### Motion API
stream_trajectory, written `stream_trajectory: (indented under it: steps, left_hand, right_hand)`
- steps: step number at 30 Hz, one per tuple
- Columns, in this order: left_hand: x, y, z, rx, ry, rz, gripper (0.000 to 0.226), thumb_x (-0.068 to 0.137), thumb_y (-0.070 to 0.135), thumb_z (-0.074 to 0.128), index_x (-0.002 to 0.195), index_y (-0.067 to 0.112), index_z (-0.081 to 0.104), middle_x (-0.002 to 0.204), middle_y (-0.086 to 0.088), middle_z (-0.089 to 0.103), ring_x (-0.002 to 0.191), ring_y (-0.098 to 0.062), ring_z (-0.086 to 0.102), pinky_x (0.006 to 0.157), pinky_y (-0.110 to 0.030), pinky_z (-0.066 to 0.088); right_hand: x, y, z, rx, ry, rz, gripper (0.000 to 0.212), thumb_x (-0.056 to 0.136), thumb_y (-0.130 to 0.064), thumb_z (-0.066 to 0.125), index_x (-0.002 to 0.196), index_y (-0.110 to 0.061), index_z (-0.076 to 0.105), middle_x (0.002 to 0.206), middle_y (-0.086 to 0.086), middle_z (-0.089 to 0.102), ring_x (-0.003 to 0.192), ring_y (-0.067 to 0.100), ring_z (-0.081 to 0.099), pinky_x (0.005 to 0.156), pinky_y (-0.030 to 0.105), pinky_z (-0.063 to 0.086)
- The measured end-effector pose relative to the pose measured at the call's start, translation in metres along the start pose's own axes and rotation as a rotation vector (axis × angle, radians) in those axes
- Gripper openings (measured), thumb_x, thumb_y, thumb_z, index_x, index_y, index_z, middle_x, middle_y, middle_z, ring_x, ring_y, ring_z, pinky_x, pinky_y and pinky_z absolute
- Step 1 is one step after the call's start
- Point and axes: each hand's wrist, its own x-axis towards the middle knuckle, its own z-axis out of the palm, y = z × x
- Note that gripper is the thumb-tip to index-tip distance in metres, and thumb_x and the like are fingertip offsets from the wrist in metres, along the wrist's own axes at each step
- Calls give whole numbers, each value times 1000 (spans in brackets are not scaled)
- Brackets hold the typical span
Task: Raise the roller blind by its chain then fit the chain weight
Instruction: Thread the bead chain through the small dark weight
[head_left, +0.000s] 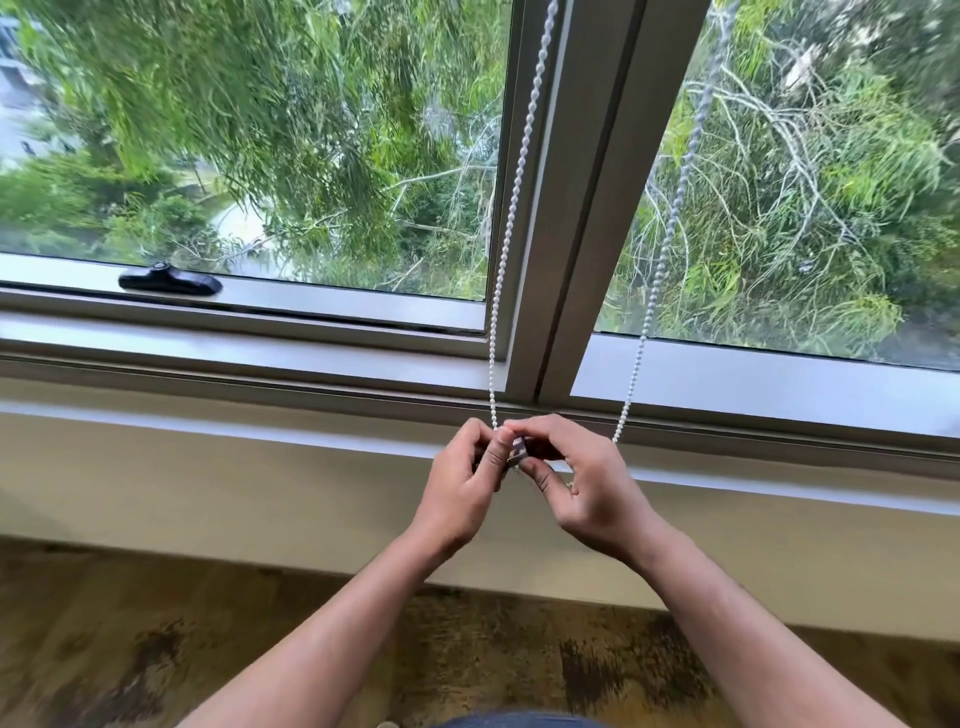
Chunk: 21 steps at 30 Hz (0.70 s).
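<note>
both hands pinch their fingers tight on the small chain weight to clip it onto the chain

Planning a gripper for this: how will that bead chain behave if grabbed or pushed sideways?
Probably floppy: the bead chain hangs in two slack strands that bow toward the hands. Likely light, since the fingers pinch it without visible strain. The small round beads may slip through a smooth grip, though they could also catch.

sill bare, chain flanking hands
</note>
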Motion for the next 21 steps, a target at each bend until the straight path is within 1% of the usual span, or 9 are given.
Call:
stream_trajectory:
  steps: [2,4,7,10,13,15,17,19,21]
  left_hand:
    - [1,0,1,-67,-11,-34,58,92,67,50,82,10,50,60,2,53,58,-20,46,56,-39,36]
    - [2,1,2,-140,-24,-75,53,94,55,50,82,4,48,60,-3,49,58,-20,43,54,-35,34]
    - [3,7,2,-199,-23,-117,30,92,37,43,74,14,49,62,-8,47,58,-20,41,52,-27,33]
    - [5,11,2,-186,-25,-104,23,95,30,42,78,18,52,64,-10,49,56,-17,42,51,-23,34]
    - [6,9,3,-183,-55,-68,26,101,29,38,87,18,57,67,-11,50,56,-14,44,52,-21,36]
    - [6,6,4,-173,-57,-55,26,102,33,38,91,21,58,68,-8,52,59,-15,46,54,-21,38]
    - [7,2,5,-164,-64,-49,26,101,38,41,99,19,59,70,-2,54,61,-15,48,56,-21,40]
    - [7,0,6,-135,-85,-41,28,100,43,44,108,21,59,72,6,56,63,-13,50,59,-21,42]
    - [8,-2,6,-87,-102,-26,31,98,49,45,110,25,59,75,13,60,65,-10,51,61,-22,43]
  right_hand:
    - [-2,0,-1,5,13,4,40,94,1,70,132,-10,65,122,-2,72,112,8,70,99,30,58]
    - [-3,0,-2,-12,17,3,40,94,0,70,132,-10,64,122,-3,71,112,8,69,99,31,57]
    - [-4,-1,-3,-60,34,-4,33,95,-4,69,127,-10,66,119,-2,71,110,10,69,96,33,58]
    - [-4,-5,-3,-63,96,25,27,96,-11,66,123,-18,67,114,-9,70,102,10,69,87,30,59]
    - [-8,-7,3,-3,191,140,25,98,-14,54,115,-26,68,107,-10,70,94,14,70,76,30,59]
    - [-12,-4,9,131,252,308,30,99,-14,45,108,-29,69,94,-3,69,78,17,69,61,36,59]
    - [-13,1,15,207,274,451,32,100,-15,40,104,-29,68,83,3,65,67,15,64,53,42,57]
    - [-11,6,17,174,230,511,34,104,-11,41,108,-31,68,81,0,63,63,11,62,56,41,55]
    - [-8,6,17,99,165,483,35,105,-9,46,107,-37,67,88,-10,63,73,8,65,63,35,57]
